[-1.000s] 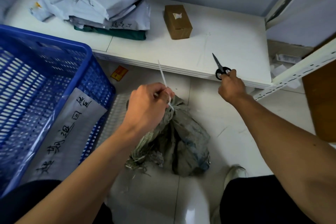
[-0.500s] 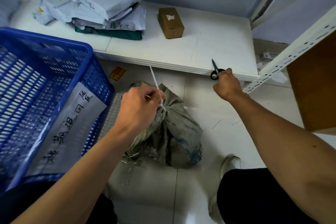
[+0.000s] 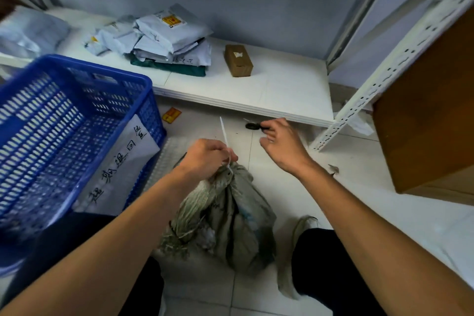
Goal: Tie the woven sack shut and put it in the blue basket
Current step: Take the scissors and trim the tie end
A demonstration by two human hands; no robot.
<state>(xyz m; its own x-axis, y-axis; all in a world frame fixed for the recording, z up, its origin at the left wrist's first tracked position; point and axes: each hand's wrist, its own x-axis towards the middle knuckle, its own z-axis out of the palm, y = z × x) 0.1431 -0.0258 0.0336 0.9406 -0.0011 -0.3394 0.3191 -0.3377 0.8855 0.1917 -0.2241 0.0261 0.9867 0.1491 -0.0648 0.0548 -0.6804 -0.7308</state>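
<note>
Left hand [image 3: 205, 159] grips sack [image 3: 236, 218] neck; right hand [image 3: 280, 145] pinches scissors [image 3: 252, 126].

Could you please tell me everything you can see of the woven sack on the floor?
The woven sack is grey-green, of plastic-looking woven strips, crumpled and soiled, with frayed strands down one side. It stands on the pale floor tiles beside the blue basket, not in it. The left hand grips its gathered neck together with a white cable tie, whose tail sticks up.
</note>
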